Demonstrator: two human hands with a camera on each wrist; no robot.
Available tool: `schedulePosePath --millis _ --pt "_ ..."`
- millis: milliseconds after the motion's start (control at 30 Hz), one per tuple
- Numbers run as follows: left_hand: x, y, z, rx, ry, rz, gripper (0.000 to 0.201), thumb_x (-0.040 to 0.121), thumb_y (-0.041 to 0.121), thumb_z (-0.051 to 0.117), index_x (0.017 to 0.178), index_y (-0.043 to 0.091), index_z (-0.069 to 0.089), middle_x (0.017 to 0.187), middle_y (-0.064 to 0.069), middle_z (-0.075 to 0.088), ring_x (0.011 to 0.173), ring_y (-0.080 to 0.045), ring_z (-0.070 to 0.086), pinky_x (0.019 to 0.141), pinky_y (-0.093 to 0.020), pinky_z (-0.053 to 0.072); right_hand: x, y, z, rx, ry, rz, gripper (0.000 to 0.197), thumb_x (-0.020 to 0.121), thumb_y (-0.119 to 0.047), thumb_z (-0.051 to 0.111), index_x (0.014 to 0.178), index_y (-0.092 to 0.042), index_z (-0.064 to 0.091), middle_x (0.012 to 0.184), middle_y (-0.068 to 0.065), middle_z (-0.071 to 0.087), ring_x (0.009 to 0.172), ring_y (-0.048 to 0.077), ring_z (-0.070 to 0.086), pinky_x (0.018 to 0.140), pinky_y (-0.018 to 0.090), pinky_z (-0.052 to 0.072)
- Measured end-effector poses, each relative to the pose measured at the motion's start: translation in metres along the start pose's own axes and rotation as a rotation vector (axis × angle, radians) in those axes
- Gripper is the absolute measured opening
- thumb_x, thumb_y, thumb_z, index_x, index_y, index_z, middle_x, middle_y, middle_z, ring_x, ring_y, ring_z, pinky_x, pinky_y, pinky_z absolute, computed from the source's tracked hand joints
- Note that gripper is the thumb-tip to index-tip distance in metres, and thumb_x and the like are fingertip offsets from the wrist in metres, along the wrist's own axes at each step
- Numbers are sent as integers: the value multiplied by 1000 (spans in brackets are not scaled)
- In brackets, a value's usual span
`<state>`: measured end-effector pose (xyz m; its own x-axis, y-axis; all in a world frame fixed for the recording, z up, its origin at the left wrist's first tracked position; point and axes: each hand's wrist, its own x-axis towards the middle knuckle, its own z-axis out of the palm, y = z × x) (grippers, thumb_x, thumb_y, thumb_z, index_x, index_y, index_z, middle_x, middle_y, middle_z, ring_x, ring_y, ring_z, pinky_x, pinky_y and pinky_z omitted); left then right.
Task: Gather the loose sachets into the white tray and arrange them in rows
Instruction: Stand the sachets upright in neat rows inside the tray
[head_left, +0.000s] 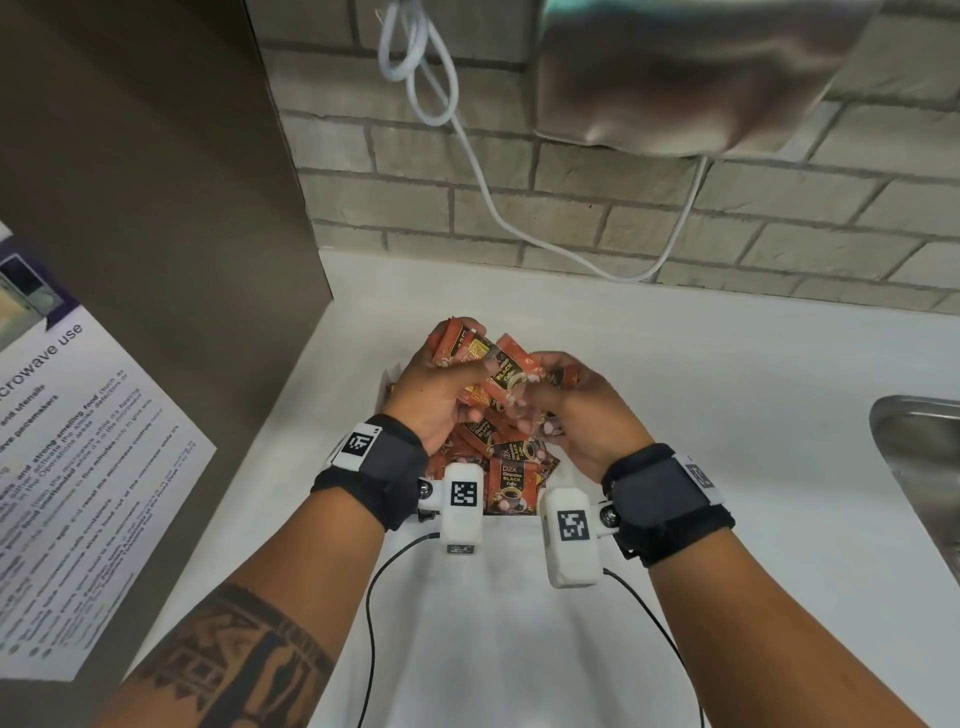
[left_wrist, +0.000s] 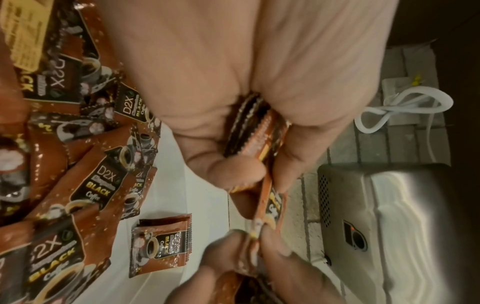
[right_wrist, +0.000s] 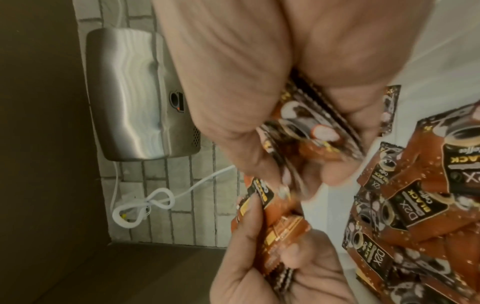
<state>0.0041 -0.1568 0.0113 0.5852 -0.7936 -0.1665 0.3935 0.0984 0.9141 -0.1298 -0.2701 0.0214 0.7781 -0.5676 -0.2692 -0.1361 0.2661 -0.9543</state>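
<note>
Both wrists hover low over the white bench (head_left: 675, 415): left hand (head_left: 436, 395), fingers curled, holds a stack of sachets (head_left: 467, 348) edge-up, while the right hand (head_left: 576, 410) pinches the end of one sachet (left_wrist: 270, 205) from that stack and clutches more in its palm. Loose sachets (head_left: 511, 467) lie heaped in the white tray (head_left: 390, 375) right under both hands. Brown panel (head_left: 156, 208) close on the left, brick wall (head_left: 571, 197) behind, open bench rightward to the sink (head_left: 919, 447).

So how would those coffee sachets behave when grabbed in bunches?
The sachets look thin and flat, so probably light and bendy. Their glossy printed film suggests they may slide against each other. The left hand grips a stack edge-on, so a firm pinch seems to hold several.
</note>
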Motion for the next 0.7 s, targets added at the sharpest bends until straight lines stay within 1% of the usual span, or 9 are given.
schedulePosePath --millis 67,167,233,300,367,433,500,600,700 --pt "1 4 1 40 -36 53 37 86 3 74 115 20 57 106 -12 72 81 -31 66 46 -21 40 -2 0 1 -75 -100 50 34 84 -2 74 116 -4 62 89 15 73 80 27 66 71 36 52" --pt "1 7 4 109 -83 91 42 79 3 79 111 19 57 108 -20 71 88 -34 67 46 -22 43 -7 -6 1 -117 -204 56 28 83 -3 76 110 -5 69 99 16 75 91 27 71 71 30 55" --pt "1 7 6 169 -105 75 42 78 4 82 110 16 58 109 -28 69 84 -33 65 46 -22 43 -6 -8 1 -104 -219 33 31 84 -5 76 113 -4 69 104 15 74 98 28 71 78 34 56" --pt "2 5 7 207 -88 70 35 81 10 82 108 16 60 99 -24 69 75 -29 62 45 -23 42 -4 -6 2 -76 -191 13 38 82 -7 79 117 -2 65 107 15 73 105 31 69 91 44 53" --pt "2 6 7 140 -43 31 26 92 12 71 115 5 61 92 -19 69 69 -29 62 43 -24 44 -3 -5 2 -83 -147 5 46 77 -9 80 118 -3 61 104 14 72 102 33 69 90 50 50" --pt "0 7 5 13 -14 -33 29 99 9 56 123 -6 58 92 -23 69 72 -32 67 45 -26 51 -4 -7 -1 -56 -84 15 45 80 5 71 122 -5 56 102 15 70 94 31 71 80 46 52" --pt "-2 8 3 -87 41 -65 28 99 6 52 125 -3 58 95 -20 71 79 -29 70 49 -28 56 -5 -10 -4 -4 -32 -7 45 85 17 57 125 -5 54 99 16 67 88 30 72 78 42 54" --pt "-4 5 2 -96 67 -81 25 97 7 60 122 4 61 92 -14 69 75 -23 64 48 -27 54 -5 -10 0 -48 7 -62 30 94 3 61 122 -8 59 91 11 66 77 24 65 75 43 52" --pt "-7 2 5 -11 -5 -71 29 95 10 65 124 6 61 95 -10 70 76 -20 66 47 -23 53 -3 -10 4 -64 23 -84 24 88 -7 73 110 -13 65 87 11 70 78 30 59 75 44 50"
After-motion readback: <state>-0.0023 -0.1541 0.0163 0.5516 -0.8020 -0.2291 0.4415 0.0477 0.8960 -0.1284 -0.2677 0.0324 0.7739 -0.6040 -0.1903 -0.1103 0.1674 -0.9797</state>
